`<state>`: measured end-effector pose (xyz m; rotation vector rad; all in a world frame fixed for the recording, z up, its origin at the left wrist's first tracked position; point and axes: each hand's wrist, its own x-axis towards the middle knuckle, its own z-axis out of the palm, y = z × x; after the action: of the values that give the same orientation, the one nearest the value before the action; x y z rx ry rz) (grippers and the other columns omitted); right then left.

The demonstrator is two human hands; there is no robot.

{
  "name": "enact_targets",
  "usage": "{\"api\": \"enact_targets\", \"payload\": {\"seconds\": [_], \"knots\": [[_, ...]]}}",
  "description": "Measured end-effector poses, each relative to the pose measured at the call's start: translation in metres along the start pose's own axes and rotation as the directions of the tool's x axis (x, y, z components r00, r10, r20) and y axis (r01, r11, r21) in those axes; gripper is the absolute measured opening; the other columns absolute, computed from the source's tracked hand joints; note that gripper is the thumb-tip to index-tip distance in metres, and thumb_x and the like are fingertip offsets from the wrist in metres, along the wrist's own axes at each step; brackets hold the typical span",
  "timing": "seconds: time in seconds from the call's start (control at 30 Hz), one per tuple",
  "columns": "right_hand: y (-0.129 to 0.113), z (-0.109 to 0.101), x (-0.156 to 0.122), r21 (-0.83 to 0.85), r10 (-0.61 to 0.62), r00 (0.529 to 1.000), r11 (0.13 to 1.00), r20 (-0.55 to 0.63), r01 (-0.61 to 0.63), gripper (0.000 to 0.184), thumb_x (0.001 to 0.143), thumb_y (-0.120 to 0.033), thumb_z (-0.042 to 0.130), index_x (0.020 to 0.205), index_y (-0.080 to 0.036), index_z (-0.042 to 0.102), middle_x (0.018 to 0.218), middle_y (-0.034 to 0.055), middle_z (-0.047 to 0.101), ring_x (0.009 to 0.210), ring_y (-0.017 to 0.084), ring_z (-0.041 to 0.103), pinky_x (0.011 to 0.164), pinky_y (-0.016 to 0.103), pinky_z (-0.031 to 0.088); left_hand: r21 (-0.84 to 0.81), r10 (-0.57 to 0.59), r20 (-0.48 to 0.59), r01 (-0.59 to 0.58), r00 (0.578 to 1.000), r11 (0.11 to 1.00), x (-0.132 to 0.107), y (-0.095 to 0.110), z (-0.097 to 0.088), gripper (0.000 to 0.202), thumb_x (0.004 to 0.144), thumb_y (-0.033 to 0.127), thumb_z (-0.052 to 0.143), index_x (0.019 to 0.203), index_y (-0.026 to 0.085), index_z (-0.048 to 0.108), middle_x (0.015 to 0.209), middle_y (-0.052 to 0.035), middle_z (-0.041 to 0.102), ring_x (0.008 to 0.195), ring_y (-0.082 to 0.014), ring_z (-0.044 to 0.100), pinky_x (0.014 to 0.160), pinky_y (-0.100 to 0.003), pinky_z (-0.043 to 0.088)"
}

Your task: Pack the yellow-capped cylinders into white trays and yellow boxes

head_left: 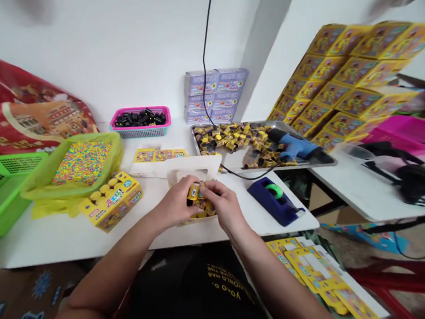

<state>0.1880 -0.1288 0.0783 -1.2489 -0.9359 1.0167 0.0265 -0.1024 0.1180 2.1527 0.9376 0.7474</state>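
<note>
Bare table (149,194) separates the 2 hands (179,201) from the left yellow box (114,204); cable (249,178) and tape dispenser (272,206) obstruct rightward.

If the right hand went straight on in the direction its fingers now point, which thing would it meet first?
Probably the small yellow cup at the fingertips of the right hand, with the left hand just beyond; exact contact and depth are hard to judge.
</note>
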Motion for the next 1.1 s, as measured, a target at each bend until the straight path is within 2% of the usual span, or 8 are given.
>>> {"api": "enact_targets", "payload": {"seconds": [0.13,0.27,0.4,0.5,0.6,0.73,0.9,1.1], "knots": [[-0.002,0.001,0.024,-0.274,0.184,0.974,0.951,0.133,-0.142,0.017,0.067,-0.032,0.075,0.077,-0.020,0.069,0.068,-0.0006,0.069,0.058,0.018,0.064,0.061,0.031,0.049,0.066,-0.078,0.115,0.071,0.990,0.995,0.012,-0.011,-0.007,0.050,0.065,0.014,0.079,0.108,0.021,0.055,0.097,-0.0005,0.066,0.089,-0.0223,0.065,0.077,-0.031,0.049],[-0.008,-0.005,0.031,-0.598,0.186,0.968,0.800,0.168,-0.050,0.011,0.068,-0.028,0.074,0.076,-0.021,0.071,0.061,-0.0001,0.066,0.060,0.019,0.063,0.060,0.029,0.045,0.177,-0.034,0.147,0.007,0.989,0.984,0.020,-0.022,-0.006,0.039,0.066,0.008,0.074,0.099,0.022,0.058,0.099,-0.0022,0.069,0.093,-0.0245,0.066,0.079,-0.032,0.050],[-0.018,-0.018,0.030,-0.684,0.052,0.980,0.724,0.192,0.095,0.021,0.071,-0.041,0.075,0.072,-0.021,0.070,0.065,0.0003,0.066,0.066,0.019,0.060,0.063,0.029,0.042,0.198,0.052,-0.011,-0.049,0.999,0.979,0.015,-0.029,-0.008,0.034,0.073,0.008,0.066,0.102,0.022,0.060,0.104,-0.0049,0.070,0.101,-0.0252,0.066,0.088,-0.036,0.051],[-0.030,-0.028,0.030,-0.666,0.033,0.956,0.725,0.291,0.177,0.014,0.066,-0.029,0.073,0.076,-0.021,0.067,0.073,-0.0009,0.066,0.070,0.018,0.058,0.066,0.028,0.043,0.136,0.072,-0.181,-0.047,0.981,0.990,0.007,-0.032,-0.014,0.034,0.076,0.012,0.064,0.109,0.022,0.061,0.112,-0.0062,0.069,0.106,-0.0238,0.065,0.094,-0.037,0.051],[-0.037,-0.033,0.030,-0.661,-0.016,0.917,0.688,0.399,0.300,0.025,0.063,-0.015,0.064,0.087,-0.021,0.067,0.084,-0.0002,0.067,0.079,0.018,0.061,0.071,0.028,0.046,0.022,0.016,-0.301,-0.010,0.954,1.000,-0.001,-0.036,-0.016,0.030,0.080,0.015,0.060,0.109,0.022,0.061,0.110,-0.0047,0.069,0.103,-0.0207,0.066,0.094,-0.034,0.050],[-0.033,-0.028,0.026,-0.804,-0.030,0.902,0.441,0.431,0.399,0.034,0.072,-0.008,0.061,0.104,-0.018,0.065,0.091,0.0055,0.070,0.080,0.020,0.064,0.073,0.028,0.047,-0.163,-0.104,-0.379,0.044,0.919,0.986,-0.013,-0.040,-0.009,0.028,0.083,0.027,0.064,0.111,0.021,0.060,0.102,-0.0030,0.070,0.092,-0.0183,0.067,0.087,-0.032,0.051],[-0.025,-0.026,0.021,-0.836,-0.046,0.853,0.181,0.519,0.518,0.031,0.080,-0.008,0.067,0.110,-0.013,0.066,0.104,0.0154,0.071,0.097,0.026,0.067,0.085,0.034,0.050,-0.166,-0.110,-0.404,0.046,0.908,0.985,-0.030,-0.038,-0.002,0.009,0.083,0.023,0.063,0.092,0.022,0.063,0.091,-0.0008,0.070,0.084,-0.0169,0.065,0.081,-0.029,0.051],[-0.027,-0.039,0.020,-0.679,-0.132,0.750,0.345,0.648,0.648,0.037,0.083,-0.019,0.073,0.120,-0.022,0.069,0.115,0.0104,0.070,0.101,0.024,0.069,0.090,0.035,0.053,-0.067,-0.008,-0.429,-0.023,0.903,0.997,-0.037,-0.044,0.004,0.007,0.088,0.024,0.063,0.094,0.022,0.064,0.093,-0.0031,0.070,0.088,-0.0182,0.066,0.083,-0.031,0.051]]}}
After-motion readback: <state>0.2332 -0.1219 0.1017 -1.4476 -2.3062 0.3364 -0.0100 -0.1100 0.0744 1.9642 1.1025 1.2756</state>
